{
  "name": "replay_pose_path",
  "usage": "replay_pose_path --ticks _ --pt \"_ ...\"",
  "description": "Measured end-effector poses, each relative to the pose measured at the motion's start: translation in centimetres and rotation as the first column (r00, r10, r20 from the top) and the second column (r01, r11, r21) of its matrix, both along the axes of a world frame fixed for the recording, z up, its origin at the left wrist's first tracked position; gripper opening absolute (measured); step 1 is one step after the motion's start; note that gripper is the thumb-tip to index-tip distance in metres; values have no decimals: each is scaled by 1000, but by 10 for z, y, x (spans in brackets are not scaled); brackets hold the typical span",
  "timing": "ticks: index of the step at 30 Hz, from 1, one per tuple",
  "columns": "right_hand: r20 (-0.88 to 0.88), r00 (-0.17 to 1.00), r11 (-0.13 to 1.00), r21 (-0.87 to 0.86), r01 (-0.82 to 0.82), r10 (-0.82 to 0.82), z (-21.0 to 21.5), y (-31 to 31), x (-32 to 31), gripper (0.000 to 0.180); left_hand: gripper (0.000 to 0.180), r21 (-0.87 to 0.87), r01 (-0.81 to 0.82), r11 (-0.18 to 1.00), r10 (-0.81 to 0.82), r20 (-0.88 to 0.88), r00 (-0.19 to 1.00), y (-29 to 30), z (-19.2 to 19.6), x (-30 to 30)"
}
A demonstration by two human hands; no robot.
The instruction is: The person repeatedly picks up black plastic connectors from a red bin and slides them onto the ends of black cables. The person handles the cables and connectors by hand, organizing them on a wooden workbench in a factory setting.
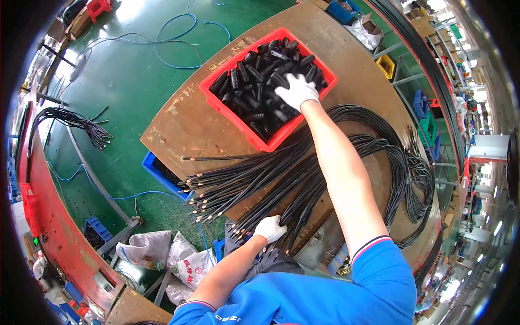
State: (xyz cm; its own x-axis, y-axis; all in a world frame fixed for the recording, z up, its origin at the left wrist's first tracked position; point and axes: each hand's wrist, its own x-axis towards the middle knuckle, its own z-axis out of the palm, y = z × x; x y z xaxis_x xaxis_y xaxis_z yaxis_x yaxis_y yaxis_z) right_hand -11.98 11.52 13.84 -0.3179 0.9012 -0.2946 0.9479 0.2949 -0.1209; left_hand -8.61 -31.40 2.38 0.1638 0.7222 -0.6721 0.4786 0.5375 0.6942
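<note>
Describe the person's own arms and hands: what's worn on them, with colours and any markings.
The left hand and right hand wear plain white gloves ending about the wrist. The forearms are uncovered. The shirt's short sleeves are bright blue, their edges trimmed with thin dark, white and red stripes. No markings show on the gloves.

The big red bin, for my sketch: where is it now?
In the head view, the big red bin sits upper centre on the brown table, beyond black cables, under the right hand.
</note>
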Motion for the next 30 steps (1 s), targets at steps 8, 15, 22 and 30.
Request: replay_pose_path --ticks 8,15,22,30 --pt "18 978 974 -102 -205 207 3 18 24 85 49 -26 34 999 -33 40 999 4 5 0" --pt "-118 919 920 -76 -385 375 5 11 28 73 50 -19 24 1000 -23 43 999 3 7 -2" --pt "-333 896 937 -85 -339 295 -8 15 29 65 51 -9 30 1000 -30 19 999 2 5 -1" --pt "-492 793 914 19 -404 361 -2 8 23 56 51 3 25 1000 -25 7 1000 0 0 2"
